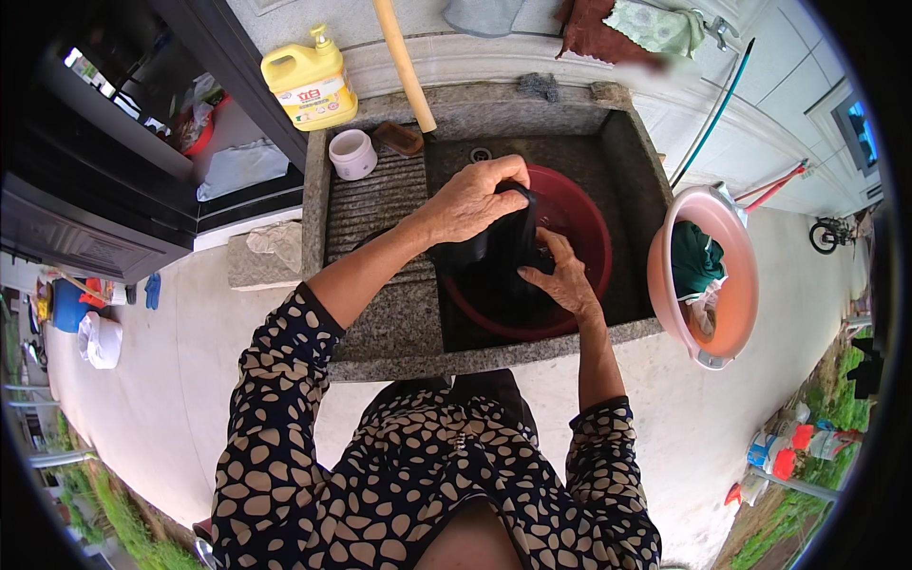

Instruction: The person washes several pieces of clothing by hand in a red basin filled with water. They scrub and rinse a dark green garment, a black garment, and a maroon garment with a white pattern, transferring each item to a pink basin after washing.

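The fisheye head view looks steeply down from above the wearer's patterned top [418, 465], nearest along the lower edge. It faces the stone sink [494, 357], with left hand [472, 201] and right hand [567, 282] mid-frame.

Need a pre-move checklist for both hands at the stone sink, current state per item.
1. Left hand gripping the black cloth: ok, pinched between thumb and fingers.
2. Right hand gripping the cloth: cannot tell; it is at the cloth, grip unclear.
3. Red basin inside the stone sink: ok.
4. Water level in that basin: cannot tell.
5. Yellow pump jug clear of both hands: ok.
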